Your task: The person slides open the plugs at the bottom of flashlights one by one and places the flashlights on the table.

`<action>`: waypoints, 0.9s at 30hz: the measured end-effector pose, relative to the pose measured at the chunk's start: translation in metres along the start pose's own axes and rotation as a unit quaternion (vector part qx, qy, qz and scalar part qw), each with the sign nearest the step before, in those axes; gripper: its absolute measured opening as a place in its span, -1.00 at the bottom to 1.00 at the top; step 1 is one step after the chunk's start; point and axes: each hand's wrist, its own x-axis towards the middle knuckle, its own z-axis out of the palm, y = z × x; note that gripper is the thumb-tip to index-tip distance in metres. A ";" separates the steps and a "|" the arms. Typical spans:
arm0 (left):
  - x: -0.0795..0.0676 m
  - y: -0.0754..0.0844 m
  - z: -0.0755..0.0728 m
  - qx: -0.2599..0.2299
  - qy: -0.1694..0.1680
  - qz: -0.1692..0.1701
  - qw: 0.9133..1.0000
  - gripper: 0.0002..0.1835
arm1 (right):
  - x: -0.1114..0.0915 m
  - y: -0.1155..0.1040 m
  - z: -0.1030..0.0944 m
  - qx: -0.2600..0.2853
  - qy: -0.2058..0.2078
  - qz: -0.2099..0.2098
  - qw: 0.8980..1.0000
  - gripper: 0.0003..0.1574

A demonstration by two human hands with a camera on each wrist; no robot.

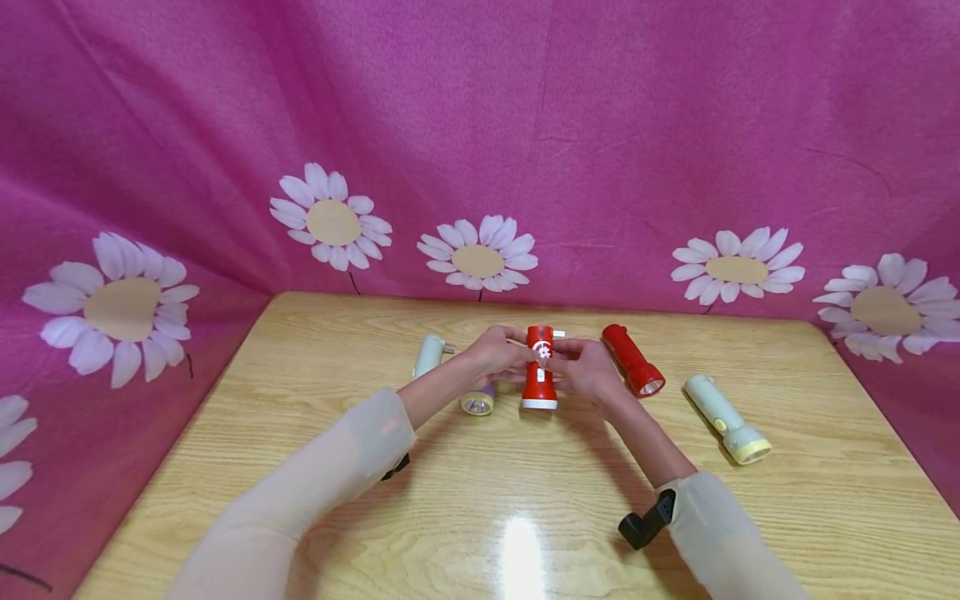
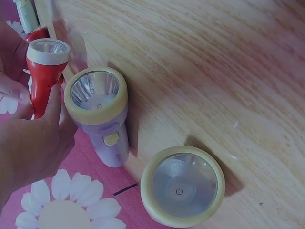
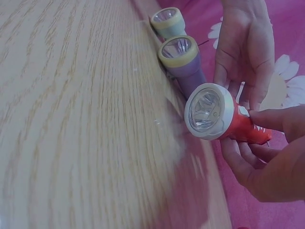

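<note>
A red flashlight (image 1: pixel 538 390) with a white rim, a white switch and a white flower print is held between both hands, its lens end toward me. My left hand (image 1: pixel 495 354) grips its left side with the fingers. From the other side my right hand (image 1: pixel 591 371) holds it, the thumb close to the switch in the right wrist view. Just left of it lies a purple flashlight (image 2: pixel 112 148) with a cream rim, partly behind the left hand in the head view. Beyond the left wrist is a pale green flashlight (image 1: pixel 429 354), its front hidden by the forearm.
Right of the hands, a second red flashlight (image 1: pixel 632 360) lies on the wooden table (image 1: pixel 465 517). Farther right is another pale green flashlight (image 1: pixel 720 412) with a yellow rim. A pink cloth (image 1: pixel 600 125) with white daisies hangs behind the table and along its sides.
</note>
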 end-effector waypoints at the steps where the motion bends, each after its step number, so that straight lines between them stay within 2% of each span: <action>1: 0.000 0.000 0.000 0.001 0.000 0.000 1.000 -0.66 | 0.000 0.000 0.000 0.001 0.001 0.002 1.000 -0.40; 14: 0.004 -0.003 0.001 0.020 -0.006 -0.002 1.000 -0.58 | 0.001 0.002 -0.001 0.009 -0.001 0.003 1.000 -0.41; 23: 0.002 -0.003 0.004 0.037 -0.015 -0.004 0.999 -0.50 | 0.002 0.005 -0.003 -0.026 0.006 -0.006 1.000 -0.45; 27: 0.002 -0.003 0.006 0.038 -0.014 -0.001 0.999 -0.51 | 0.002 0.005 -0.003 -0.019 0.005 -0.004 1.000 -0.46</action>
